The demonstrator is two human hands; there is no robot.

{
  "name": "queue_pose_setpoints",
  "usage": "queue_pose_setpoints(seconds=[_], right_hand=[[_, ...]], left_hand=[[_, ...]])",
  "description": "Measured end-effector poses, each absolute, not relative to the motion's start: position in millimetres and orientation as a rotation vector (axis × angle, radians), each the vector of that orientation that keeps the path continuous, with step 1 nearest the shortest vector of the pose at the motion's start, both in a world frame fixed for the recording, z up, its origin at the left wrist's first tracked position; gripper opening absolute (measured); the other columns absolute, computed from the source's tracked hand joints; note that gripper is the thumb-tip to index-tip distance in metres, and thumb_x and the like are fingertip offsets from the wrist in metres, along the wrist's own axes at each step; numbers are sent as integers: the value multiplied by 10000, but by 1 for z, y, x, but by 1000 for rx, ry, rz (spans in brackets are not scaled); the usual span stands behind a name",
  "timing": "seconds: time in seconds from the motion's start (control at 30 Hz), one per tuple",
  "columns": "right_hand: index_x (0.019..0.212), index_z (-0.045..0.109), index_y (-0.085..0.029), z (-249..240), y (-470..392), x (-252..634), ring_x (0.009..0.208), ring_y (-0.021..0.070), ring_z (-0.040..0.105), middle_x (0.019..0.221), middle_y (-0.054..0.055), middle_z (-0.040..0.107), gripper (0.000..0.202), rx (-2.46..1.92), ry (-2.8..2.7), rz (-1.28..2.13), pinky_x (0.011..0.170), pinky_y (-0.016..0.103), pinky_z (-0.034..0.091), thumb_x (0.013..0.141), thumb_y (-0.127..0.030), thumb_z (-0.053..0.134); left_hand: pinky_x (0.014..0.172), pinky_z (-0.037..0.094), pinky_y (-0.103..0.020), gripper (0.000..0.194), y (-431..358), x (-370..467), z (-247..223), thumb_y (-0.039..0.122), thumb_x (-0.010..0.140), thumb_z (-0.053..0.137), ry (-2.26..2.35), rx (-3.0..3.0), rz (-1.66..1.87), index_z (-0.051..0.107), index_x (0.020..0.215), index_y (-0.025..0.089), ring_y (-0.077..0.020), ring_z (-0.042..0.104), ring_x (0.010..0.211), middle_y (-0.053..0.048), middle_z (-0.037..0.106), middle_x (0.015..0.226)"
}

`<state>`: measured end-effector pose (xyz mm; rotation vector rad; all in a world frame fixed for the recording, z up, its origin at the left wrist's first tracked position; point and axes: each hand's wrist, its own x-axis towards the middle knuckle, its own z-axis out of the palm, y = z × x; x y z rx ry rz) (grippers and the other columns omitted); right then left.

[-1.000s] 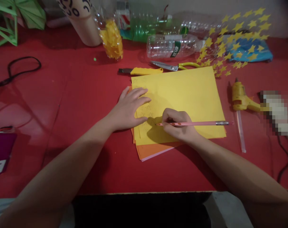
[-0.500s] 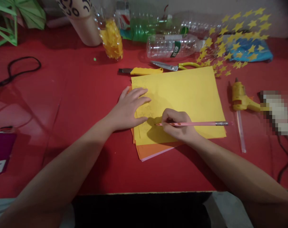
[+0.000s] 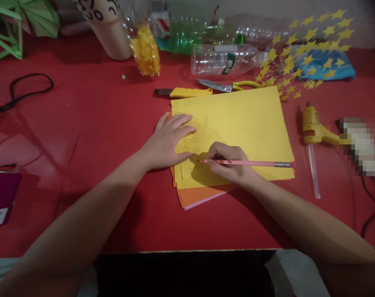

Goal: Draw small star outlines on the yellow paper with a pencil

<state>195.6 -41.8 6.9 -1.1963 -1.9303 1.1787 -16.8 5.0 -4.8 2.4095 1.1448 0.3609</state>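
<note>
A sheet of yellow paper (image 3: pixel 237 119) lies on top of a stack with orange paper (image 3: pixel 202 196) showing under its near edge. Along its left side are several small stars drawn in pencil (image 3: pixel 193 140). My left hand (image 3: pixel 171 142) rests flat on that left edge with its fingers spread, covering part of the drawings. In my right hand (image 3: pixel 229 163) is a pink pencil (image 3: pixel 255 163), held in a writing grip. The pencil's tip meets the paper, or is just over it, close to my left thumb.
Behind the paper lie a yellow box cutter (image 3: pixel 192 93), scissors (image 3: pixel 218 86) and a clear plastic bottle (image 3: pixel 224 62). Cut yellow stars (image 3: pixel 288 64) are scattered at the back right. A yellow glue gun (image 3: pixel 311 126) sits to the right, a purple object (image 3: pixel 3 194) at the left.
My right hand has shifted slightly left with the pencil, so the tip is nearer my left thumb. My left hand and the paper have stayed in place.
</note>
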Motion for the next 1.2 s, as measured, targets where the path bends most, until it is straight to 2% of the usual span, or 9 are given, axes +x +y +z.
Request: queue_pose_setpoints(seconds=[0.2, 0.57, 0.7, 1.07, 1.2], right_hand=[[655, 460, -215, 6, -42, 195, 466, 62, 332, 527, -81, 403, 118, -1175, -1931, 1172, 455, 221, 260, 755, -183, 514], [675, 470, -217, 5, -43, 194, 487, 70, 356, 547, -68, 434, 99, -1173, -1954, 1152, 480, 229, 282, 762, -190, 509], [679, 484, -215, 5, -43, 194, 486, 69, 364, 553, -62, 454, 93, -1188, -1967, 1152, 471, 231, 276, 769, -203, 507], [659, 457, -220, 2, -44, 193, 468, 66, 342, 529, -74, 431, 104, -1217, -1937, 1107, 456, 228, 257, 742, -192, 512], [653, 450, -220, 0, -44, 195, 462, 64, 328, 520, -77, 416, 110, -1234, -1919, 1079, 452, 224, 256, 732, -181, 516]], left_hand=[[1215, 93, -576, 548, 5, -16, -4, 490, 791, 652, 1149, 2398, 354, 583, 1253, 204, -342, 307, 1445, -142, 402, 1531], [1213, 90, -584, 538, 5, -16, -5, 480, 780, 662, 1150, 2393, 370, 586, 1249, 225, -341, 308, 1444, -122, 410, 1528], [1216, 82, -580, 552, 5, -16, -5, 481, 791, 653, 1144, 2389, 360, 583, 1257, 193, -339, 303, 1446, -150, 398, 1531], [1213, 93, -585, 537, 5, -16, -5, 491, 791, 649, 1145, 2393, 366, 582, 1249, 219, -344, 308, 1444, -130, 409, 1526], [1215, 86, -580, 556, 5, -16, -5, 496, 793, 651, 1144, 2400, 355, 580, 1255, 196, -346, 306, 1444, -149, 401, 1529]])
